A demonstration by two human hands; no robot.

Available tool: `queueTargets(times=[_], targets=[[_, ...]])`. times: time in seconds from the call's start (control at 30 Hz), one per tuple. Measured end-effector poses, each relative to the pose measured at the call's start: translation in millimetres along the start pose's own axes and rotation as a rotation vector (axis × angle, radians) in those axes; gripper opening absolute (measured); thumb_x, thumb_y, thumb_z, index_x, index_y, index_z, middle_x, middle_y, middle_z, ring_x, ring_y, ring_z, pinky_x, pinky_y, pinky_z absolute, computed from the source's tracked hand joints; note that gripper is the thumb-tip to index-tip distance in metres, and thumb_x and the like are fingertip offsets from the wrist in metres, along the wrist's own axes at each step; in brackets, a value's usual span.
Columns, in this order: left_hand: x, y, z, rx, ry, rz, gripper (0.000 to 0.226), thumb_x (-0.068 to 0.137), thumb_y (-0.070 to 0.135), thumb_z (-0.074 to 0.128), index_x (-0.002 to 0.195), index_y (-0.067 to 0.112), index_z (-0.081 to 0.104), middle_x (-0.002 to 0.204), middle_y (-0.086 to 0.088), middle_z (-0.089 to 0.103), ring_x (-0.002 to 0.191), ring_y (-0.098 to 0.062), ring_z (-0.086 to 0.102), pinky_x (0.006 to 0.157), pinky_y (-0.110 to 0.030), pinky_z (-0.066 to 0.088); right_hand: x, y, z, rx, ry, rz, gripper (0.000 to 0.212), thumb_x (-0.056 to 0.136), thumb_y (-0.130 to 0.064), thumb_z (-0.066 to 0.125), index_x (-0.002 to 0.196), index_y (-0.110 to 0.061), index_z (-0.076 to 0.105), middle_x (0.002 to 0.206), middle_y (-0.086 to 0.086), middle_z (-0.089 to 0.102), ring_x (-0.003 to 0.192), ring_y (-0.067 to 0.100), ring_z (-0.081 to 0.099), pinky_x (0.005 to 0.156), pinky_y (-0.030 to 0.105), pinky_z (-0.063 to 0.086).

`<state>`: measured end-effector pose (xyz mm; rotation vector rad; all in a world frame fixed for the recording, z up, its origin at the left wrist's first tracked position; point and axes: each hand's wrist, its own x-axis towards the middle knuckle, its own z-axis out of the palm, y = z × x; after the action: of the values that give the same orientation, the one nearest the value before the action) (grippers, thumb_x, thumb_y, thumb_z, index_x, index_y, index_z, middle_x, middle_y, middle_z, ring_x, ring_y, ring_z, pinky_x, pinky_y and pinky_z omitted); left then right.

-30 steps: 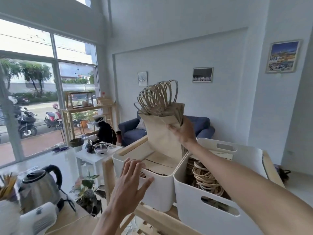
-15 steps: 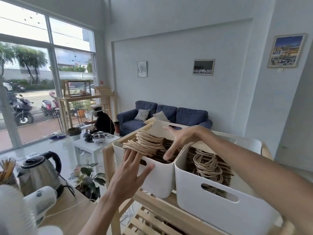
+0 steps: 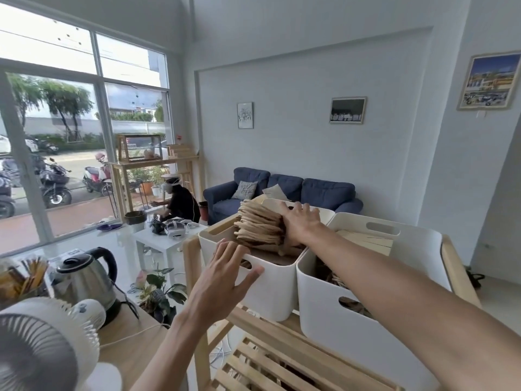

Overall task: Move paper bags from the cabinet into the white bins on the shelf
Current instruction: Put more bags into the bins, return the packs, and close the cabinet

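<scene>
Two white bins stand side by side on top of a wooden shelf point(image 3: 284, 359). The left bin point(image 3: 275, 286) holds a stack of brown paper bags point(image 3: 258, 224) lying flat, their twisted handles pointing left. My right hand point(image 3: 300, 221) rests flat against the right side of that stack, fingers spread. My left hand point(image 3: 222, 277) lies with spread fingers on the left bin's near rim and front wall. The right bin point(image 3: 363, 314) holds more paper bags; my right forearm crosses over it.
A kettle point(image 3: 84, 275), a white fan point(image 3: 48, 342) and a cup of sticks point(image 3: 22, 277) sit on the counter at lower left. Beyond the shelf are a plant point(image 3: 158, 292), a white low table point(image 3: 163, 241), a seated person point(image 3: 180, 201) and a blue sofa point(image 3: 282, 193).
The bundle of bags, held upright above the left bin a second ago, now lies in it. My right hand has shifted to the stack's side; my left hand has come onto the bin's rim.
</scene>
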<state>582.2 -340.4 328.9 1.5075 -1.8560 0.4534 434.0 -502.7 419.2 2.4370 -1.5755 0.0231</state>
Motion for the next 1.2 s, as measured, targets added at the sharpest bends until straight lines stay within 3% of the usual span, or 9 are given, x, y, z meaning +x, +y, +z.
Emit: queueTargets(times=[0.1, 0.13, 0.47, 0.6, 0.77, 0.9, 1.0, 1.07, 1.2], targets=[[0.0, 0.5, 0.3, 0.013, -0.002, 0.005, 0.036, 0.1, 0.055, 0.043, 0.109, 0.022, 0.053, 0.106, 0.013, 0.049, 0.105, -0.009, 0.039, 0.102, -0.025, 0.038, -5.2, -8.3, 9.3, 0.024, -0.262, -0.032, 0.059, 0.087, -0.031, 0.072, 0.14, -0.019, 0.05, 0.143, 0.007, 0.056, 0.13, 0.029, 0.055, 0.098, 0.039, 0.046], [-0.3, 0.4, 0.7, 0.02, -0.007, 0.002, 0.038, 0.1, 0.056, 0.042, 0.111, 0.022, 0.053, 0.107, 0.012, 0.05, 0.107, -0.01, 0.04, 0.102, -0.025, 0.038, -6.9, -10.2, 13.5, -0.007, -0.313, -0.032, 0.053, 0.091, -0.026, 0.067, 0.141, -0.018, 0.052, 0.145, 0.006, 0.056, 0.131, 0.027, 0.055, 0.098, 0.037, 0.047], [0.1, 0.2, 5.3, 0.042, -0.022, -0.025, 0.046, 0.1, 0.06, 0.037, 0.116, 0.02, 0.053, 0.111, 0.009, 0.05, 0.108, -0.013, 0.041, 0.099, -0.03, 0.042, -10.3, -13.0, 19.7, -0.001, -0.29, -0.024, 0.052, 0.098, -0.021, 0.056, 0.149, -0.017, 0.045, 0.153, 0.005, 0.047, 0.14, 0.025, 0.046, 0.107, 0.036, 0.041], [0.8, -1.3, 6.4, 0.038, -0.022, -0.021, 0.043, 0.1, 0.059, 0.039, 0.115, 0.021, 0.05, 0.11, 0.01, 0.05, 0.105, -0.013, 0.039, 0.102, -0.031, 0.04, -9.2, -13.7, 15.7, 0.07, -0.249, -0.057, 0.056, 0.09, -0.018, 0.069, 0.142, -0.012, 0.051, 0.147, 0.01, 0.053, 0.13, 0.029, 0.056, 0.098, 0.039, 0.05], [3.2, -7.1, 1.6, 0.019, -0.065, -0.018, 0.048, 0.098, 0.064, 0.037, 0.116, 0.022, 0.053, 0.111, 0.009, 0.052, 0.105, -0.014, 0.042, 0.094, -0.03, 0.042, -18.9, -16.5, -1.3, 0.091, -0.32, -0.117, 0.05, 0.08, -0.031, 0.077, 0.126, -0.015, 0.065, 0.129, 0.007, 0.066, 0.11, 0.027, 0.065, 0.08, 0.033, 0.051], [5.2, -8.4, -5.4, -0.018, -0.101, -0.066, 0.055, 0.093, 0.07, 0.038, 0.119, 0.024, 0.058, 0.119, 0.009, 0.057, 0.111, -0.015, 0.045, 0.097, -0.035, 0.046, -35.4, -15.0, -21.7, 0.146, -0.292, -0.197, 0.063, 0.082, -0.036, 0.075, 0.138, -0.017, 0.055, 0.135, 0.006, 0.062, 0.115, 0.027, 0.061, 0.095, 0.039, 0.052], [7.5, -3.6, -14.3, -0.047, -0.159, -0.146, 0.073, 0.083, 0.083, 0.033, 0.126, 0.03, 0.06, 0.13, 0.009, 0.057, 0.124, -0.013, 0.044, 0.107, -0.036, 0.041, -60.1, 4.8, -39.6, 0.284, -0.082, -0.295, 0.074, 0.089, -0.033, 0.07, 0.154, -0.022, 0.037, 0.153, 0.009, 0.048, 0.135, 0.03, 0.048, 0.11, 0.042, 0.043], [8.9, 7.1, -22.0, -0.075, -0.191, -0.22, 0.081, 0.076, 0.088, 0.033, 0.127, 0.032, 0.058, 0.139, 0.007, 0.054, 0.131, -0.013, 0.042, 0.108, -0.037, 0.038, -82.2, 28.0, -51.3, 0.35, 0.03, -0.331, 0.073, 0.091, -0.034, 0.067, 0.156, -0.022, 0.036, 0.157, 0.008, 0.044, 0.14, 0.028, 0.044, 0.115, 0.04, 0.038], [9.2, 49.0, -36.0, -0.091, -0.231, -0.301, 0.072, 0.081, 0.074, 0.047, 0.136, 0.027, 0.047, 0.147, 0.002, 0.044, 0.123, -0.014, 0.05, 0.099, -0.036, 0.047, -127.3, 86.2, -60.9, 0.43, 0.079, -0.251, 0.068, 0.093, -0.035, 0.063, 0.155, -0.025, 0.038, 0.159, 0.009, 0.04, 0.141, 0.026, 0.043, 0.114, 0.038, 0.035]])
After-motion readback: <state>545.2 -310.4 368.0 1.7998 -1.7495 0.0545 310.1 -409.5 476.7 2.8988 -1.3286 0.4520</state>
